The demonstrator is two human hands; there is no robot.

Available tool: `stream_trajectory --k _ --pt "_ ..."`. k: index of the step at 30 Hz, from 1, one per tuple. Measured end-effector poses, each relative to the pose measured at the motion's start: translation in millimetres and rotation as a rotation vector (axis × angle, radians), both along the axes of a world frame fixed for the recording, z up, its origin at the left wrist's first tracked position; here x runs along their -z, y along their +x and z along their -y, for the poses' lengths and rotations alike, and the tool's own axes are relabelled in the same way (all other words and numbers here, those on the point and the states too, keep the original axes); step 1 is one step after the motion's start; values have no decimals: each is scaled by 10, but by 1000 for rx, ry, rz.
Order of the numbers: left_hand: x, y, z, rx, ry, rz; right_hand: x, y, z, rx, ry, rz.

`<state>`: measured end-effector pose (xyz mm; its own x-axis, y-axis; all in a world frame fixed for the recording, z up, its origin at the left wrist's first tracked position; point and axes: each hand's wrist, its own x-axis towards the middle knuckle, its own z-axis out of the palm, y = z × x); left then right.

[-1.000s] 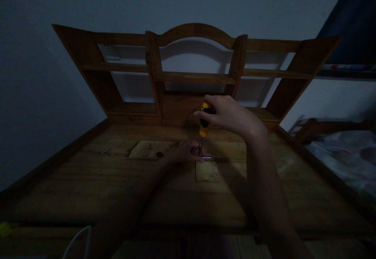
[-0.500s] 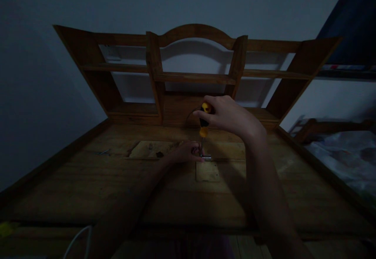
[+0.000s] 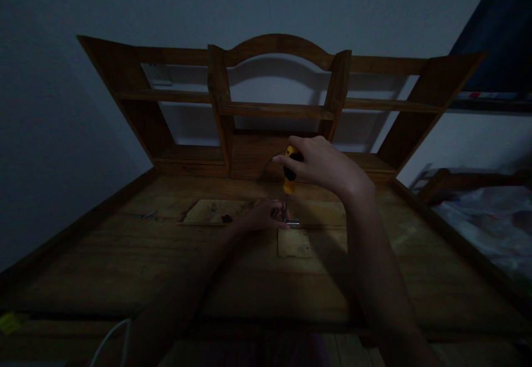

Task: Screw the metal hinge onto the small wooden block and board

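A yellow and black screwdriver (image 3: 290,185) stands nearly upright, its handle wrapped by the fingers of my right hand (image 3: 322,162). The shaft points down to a small shiny metal piece (image 3: 292,222) on the wooden desk (image 3: 241,289). Around that piece curl the thumb and fingers of my left hand (image 3: 266,215), pinching it by its left end. The exact contact of the screwdriver tip is too dark and small to make out. Just in front lies a small pale square board (image 3: 293,243). Behind my left hand is a long pale board (image 3: 203,212) with dark bits on it.
Thin metal objects (image 3: 147,215) lie on the left of the desk. A wooden shelf unit (image 3: 276,111) rises along the back. Near the front left are a white cable (image 3: 110,339) and a yellow item (image 3: 10,322). Pale bedding (image 3: 490,223) shows at the right.
The screwdriver handle has turned slightly within my right hand, and that wrist has shifted a little. My left hand keeps its place at the metal piece.
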<state>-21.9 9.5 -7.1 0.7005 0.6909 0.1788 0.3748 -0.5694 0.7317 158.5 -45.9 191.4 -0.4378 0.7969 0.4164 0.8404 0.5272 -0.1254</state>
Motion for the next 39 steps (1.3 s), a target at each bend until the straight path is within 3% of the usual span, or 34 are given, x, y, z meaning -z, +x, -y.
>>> stream_trajectory --k 7,14,21,28,34,39 --pt "18 -9 -6 10 6 11 -71 29 75 -118 -17 -17" --pt "-4 -1 5 1 3 3 3 -15 9 -14 35 1" --pt "-42 2 15 16 3 0 -20 0 27 -98 -7 14" --pt "-15 -9 9 6 8 -2 24 7 -33 -27 14 7" --pt "11 -12 -14 27 -35 19 -22 31 9 -109 -22 5" --pt "-27 -7 18 7 -18 17 -8 0 1 -24 5 12"
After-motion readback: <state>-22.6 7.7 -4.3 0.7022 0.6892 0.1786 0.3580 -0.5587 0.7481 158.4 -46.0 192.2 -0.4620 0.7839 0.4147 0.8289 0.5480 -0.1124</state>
